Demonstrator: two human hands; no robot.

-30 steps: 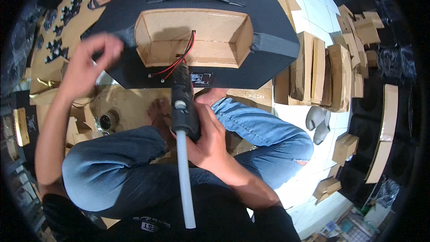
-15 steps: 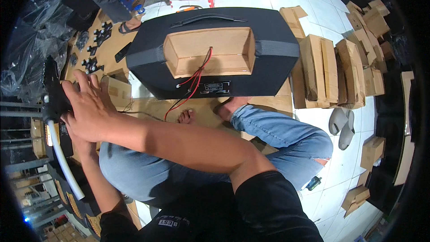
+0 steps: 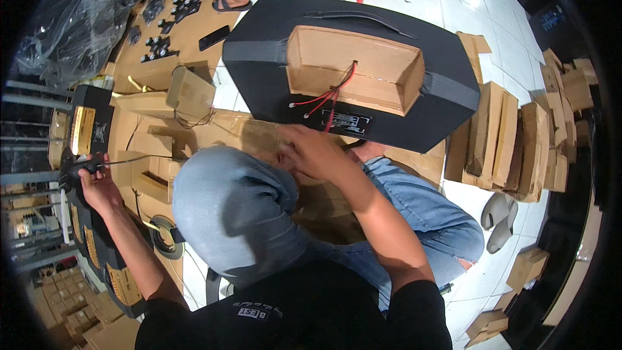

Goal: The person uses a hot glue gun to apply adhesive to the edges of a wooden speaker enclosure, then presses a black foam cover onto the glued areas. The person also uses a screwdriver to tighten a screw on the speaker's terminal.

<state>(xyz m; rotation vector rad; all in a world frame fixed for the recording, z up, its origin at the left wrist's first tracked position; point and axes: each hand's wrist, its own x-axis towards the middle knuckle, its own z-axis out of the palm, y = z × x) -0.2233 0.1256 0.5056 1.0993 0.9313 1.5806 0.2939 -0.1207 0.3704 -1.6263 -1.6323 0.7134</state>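
Our left hand [image 3: 97, 181] grips the glue gun [image 3: 78, 167] at nine o'clock, above a row of black panels [image 3: 97, 253]. Our right hand [image 3: 311, 152] rests loosely open on the cardboard sheet [image 3: 240, 133], below the black speaker box [image 3: 350, 58] at twelve o'clock. Cardboard stacks [image 3: 512, 136] stand on white floor tiles [image 3: 466, 0] at three o'clock. Half a second ago both hands were together at the far left; now the right one is at the centre.

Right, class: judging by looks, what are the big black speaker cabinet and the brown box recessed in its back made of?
Big black speaker cabinet: seemingly board wrapped in matt black fabric; dull, no shine. Brown box recessed in it: looks like raw fibreboard or cardboard; flat tan, unfinished edges. Red wires emerge from it.
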